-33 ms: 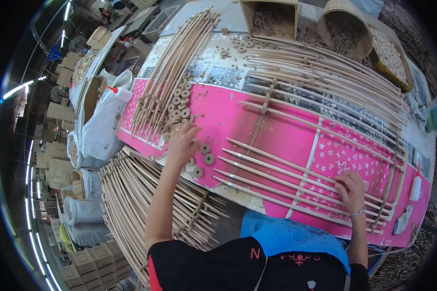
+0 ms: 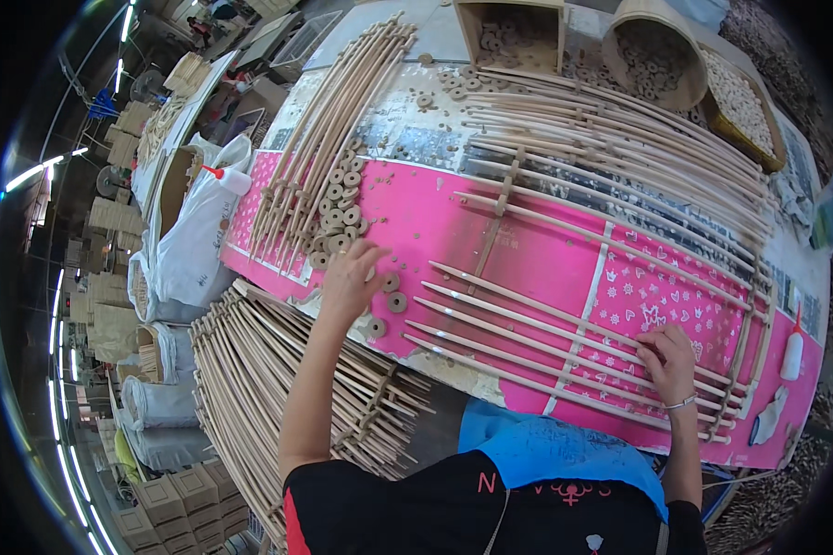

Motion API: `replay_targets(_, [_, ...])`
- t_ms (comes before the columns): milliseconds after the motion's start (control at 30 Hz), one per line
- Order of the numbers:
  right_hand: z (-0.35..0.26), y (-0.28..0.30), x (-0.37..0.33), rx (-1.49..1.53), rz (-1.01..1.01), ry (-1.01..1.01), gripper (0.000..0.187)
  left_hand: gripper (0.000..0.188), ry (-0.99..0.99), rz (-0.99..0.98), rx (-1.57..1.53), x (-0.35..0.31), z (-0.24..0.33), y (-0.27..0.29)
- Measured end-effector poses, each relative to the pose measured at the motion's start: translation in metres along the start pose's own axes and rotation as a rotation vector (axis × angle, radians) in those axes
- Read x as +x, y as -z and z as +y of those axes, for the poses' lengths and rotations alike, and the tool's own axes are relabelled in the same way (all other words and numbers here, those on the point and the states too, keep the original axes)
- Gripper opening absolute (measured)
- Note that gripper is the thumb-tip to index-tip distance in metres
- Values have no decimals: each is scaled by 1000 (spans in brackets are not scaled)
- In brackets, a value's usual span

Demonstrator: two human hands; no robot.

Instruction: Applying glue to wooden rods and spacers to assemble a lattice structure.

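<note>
My left hand point(image 2: 350, 280) is over the pink tabletop beside a cluster of round wooden discs with centre holes point(image 2: 340, 242). Its fingers are curled toward the thumb, and a small pale thing between them is too small to name. Two loose discs point(image 2: 397, 302) lie just right of that hand. My right hand point(image 2: 668, 365) is closed, thumb and fingers pinching a thin wooden rod point(image 2: 565, 324) near its right end. Several parallel rods lie around it, their right ends running through a wooden crosspiece point(image 2: 737, 370); their pointed left ends are free.
More rods lie at the back point(image 2: 602, 120) and far left point(image 2: 338, 120). A rod stack point(image 2: 259, 370) stands beside the table. At the back are a wooden box point(image 2: 466, 42), a round tub point(image 2: 620, 55) and a tray of pale pieces point(image 2: 740, 102). A white glue bottle point(image 2: 792, 356) lies right.
My left hand has shifted slightly to the right and toward me, its fingers drawing closer together. My right hand stays in place on the rod.
</note>
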State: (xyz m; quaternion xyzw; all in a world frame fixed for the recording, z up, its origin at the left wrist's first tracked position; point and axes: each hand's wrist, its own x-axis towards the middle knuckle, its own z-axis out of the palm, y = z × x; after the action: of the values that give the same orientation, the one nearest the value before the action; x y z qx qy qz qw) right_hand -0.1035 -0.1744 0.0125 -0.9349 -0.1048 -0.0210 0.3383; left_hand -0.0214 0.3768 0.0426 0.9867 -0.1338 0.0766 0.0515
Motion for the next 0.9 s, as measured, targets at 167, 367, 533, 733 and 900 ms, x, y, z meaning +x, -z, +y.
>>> replay_targets(167, [3, -2, 0, 1, 17, 36, 17, 36, 166, -147, -80, -17, 30, -11])
replay_targets(367, [3, -8, 0, -19, 70, 55, 14, 29, 369, -125, -53, -16, 44, -15])
replay_targets(533, [0, -9, 3, -15, 93, 36, 14, 25, 438, -11, -196, -11, 49, -25])
replay_targets(733, [13, 4, -2, -16, 179, 71, 20, 24, 350, 70, -318, -25, 41, -36])
replay_targets(900, [102, 86, -71, 30, 945, -357, 12, 37, 134, 77, -312, 1, 51, -44])
